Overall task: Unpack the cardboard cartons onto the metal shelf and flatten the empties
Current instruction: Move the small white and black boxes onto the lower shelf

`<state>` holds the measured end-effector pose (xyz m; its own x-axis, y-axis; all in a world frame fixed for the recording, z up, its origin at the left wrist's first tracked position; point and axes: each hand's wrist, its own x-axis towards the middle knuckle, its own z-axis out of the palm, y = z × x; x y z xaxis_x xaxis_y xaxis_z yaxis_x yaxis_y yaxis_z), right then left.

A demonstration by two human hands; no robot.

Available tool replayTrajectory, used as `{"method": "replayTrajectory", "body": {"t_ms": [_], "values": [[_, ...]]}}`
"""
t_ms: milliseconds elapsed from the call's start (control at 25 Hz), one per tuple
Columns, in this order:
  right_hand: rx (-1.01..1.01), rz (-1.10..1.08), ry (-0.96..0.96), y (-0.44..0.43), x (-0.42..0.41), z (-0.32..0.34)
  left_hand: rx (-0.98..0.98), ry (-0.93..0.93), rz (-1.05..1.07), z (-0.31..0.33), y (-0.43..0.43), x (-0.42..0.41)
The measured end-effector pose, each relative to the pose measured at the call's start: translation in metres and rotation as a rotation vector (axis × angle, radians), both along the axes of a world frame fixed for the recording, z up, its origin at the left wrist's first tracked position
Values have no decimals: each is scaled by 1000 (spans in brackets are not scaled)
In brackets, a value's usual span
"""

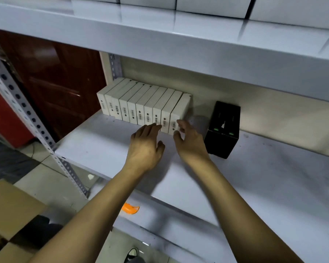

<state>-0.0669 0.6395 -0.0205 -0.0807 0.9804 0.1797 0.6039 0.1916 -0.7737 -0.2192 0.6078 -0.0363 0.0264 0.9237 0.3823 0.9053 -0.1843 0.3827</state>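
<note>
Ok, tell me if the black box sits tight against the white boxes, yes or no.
No, the black box stands apart from the row of white boxes, with bare shelf showing between them.

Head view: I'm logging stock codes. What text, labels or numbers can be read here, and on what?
No text here can be read.
On the white boxes, barcode stickers: too blurred to read.
On the black box, green marks: no legible text.

The single head-worn camera looks forward and down from close range onto the metal shelf [103, 147].
</note>
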Motion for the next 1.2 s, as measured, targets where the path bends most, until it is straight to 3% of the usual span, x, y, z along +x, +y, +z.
{"method": "replayTrajectory", "body": {"t_ms": [320, 600, 920, 1200], "values": [[49, 116, -72, -46, -19, -19, -91, -13, 109, -8, -51, -22], [59, 173, -21, -81, -64, -16, -134, -183, 218, -10, -101, -72], [35, 296, 33, -136, -159, -25, -156, -303, 356, -16, -181, -155], [10, 496, -3, -195, -256, -31, -163, -297, 559, -15, -259, -239]]}}
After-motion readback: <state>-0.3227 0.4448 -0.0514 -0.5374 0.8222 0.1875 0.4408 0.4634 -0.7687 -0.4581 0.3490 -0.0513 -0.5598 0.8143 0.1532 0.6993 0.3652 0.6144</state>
